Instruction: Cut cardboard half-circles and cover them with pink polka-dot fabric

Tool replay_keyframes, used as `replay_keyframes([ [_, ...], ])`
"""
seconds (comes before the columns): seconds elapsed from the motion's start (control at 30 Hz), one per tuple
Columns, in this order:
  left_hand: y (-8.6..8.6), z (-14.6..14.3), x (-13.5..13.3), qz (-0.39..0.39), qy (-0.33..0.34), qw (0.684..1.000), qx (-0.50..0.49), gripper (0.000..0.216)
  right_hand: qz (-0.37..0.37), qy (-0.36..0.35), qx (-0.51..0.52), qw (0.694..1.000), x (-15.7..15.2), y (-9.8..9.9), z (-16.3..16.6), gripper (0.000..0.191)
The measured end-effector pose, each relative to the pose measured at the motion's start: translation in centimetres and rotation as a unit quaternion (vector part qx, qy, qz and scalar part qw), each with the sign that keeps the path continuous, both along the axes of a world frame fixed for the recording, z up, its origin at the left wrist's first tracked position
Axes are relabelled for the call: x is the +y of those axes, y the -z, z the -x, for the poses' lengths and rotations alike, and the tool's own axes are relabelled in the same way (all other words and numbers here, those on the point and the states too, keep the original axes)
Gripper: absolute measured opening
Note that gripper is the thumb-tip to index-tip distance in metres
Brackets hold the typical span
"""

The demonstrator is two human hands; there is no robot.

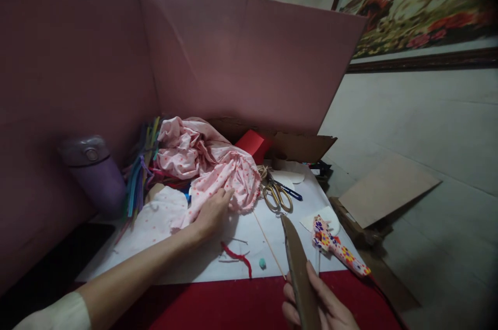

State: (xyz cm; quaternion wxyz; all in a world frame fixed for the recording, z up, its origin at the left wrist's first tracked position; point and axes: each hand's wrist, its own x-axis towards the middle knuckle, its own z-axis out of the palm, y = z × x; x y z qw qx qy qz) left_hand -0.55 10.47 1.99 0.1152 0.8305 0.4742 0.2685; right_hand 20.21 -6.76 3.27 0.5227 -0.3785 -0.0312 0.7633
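My left hand is closed on the edge of a crumpled pink cloth with red dots, its fingertips partly hidden against the fabric. Low in the view, my right hand grips a long, curved strip of brown cardboard that points away from me. A thin wooden stick reaches from the cloth toward the right hand. Scissors with gold handles lie beyond the cardboard's tip. To the right rests a flower-patterned glue gun.
A bent red pipe cleaner and a small teal ball lie on white paper. At left stand a purple bottle and a bundle of coloured pipe cleaners. Folded red paper sits behind, before a pink panel.
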Motion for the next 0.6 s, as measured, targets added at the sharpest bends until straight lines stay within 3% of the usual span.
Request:
replay_keyframes([
  [0.1,-1.8,-0.8,-0.8,0.002,0.053,0.998,-0.026,0.056,0.021,0.011,-0.019,1.0,-0.5,-0.2,-0.4,0.024],
  [0.17,-3.5,-1.2,-3.2,0.003,0.105,0.994,-0.038,0.061,0.021,0.04,-0.052,0.998,-0.9,-0.7,-0.6,0.026],
  [0.23,-4.8,-1.2,-6.3,0.024,0.194,0.98,-0.031,0.065,0.006,0.066,-0.076,0.995,-0.9,-1.4,-0.4,0.029],
  [0.27,-5.1,-0.9,-7.8,0.067,0.28,0.958,-0.012,0.062,-0.007,0.076,-0.079,0.994,-0.8,-1.8,-0.1,0.031],
  [0.33,-5.1,0.1,-9.6,0.089,0.354,0.931,0.019,0.041,-0.041,0.097,-0.073,0.992,-0.4,-2.8,0.5,0.036],
  [0.37,-4.8,0.9,-10.0,0.087,0.335,0.938,0.022,0.034,-0.058,0.111,-0.071,0.99,-0.1,-3.2,0.8,0.038],
  [0.43,-3.8,3.0,-9.5,0.061,0.187,0.981,-0.003,0.025,-0.087,0.136,-0.078,0.984,0.5,-4.0,1.5,0.039],
  [0.5,-2.8,5.3,-8.4,0.024,0.082,0.996,-0.011,0.023,-0.113,0.131,-0.091,0.981,1.3,-4.3,2.4,0.038],
  [0.6,-1.9,7.8,-7.8,0.008,0.031,0.999,0.01,0.022,-0.156,0.075,-0.11,0.979,2.9,-4.0,4.0,0.034],
])
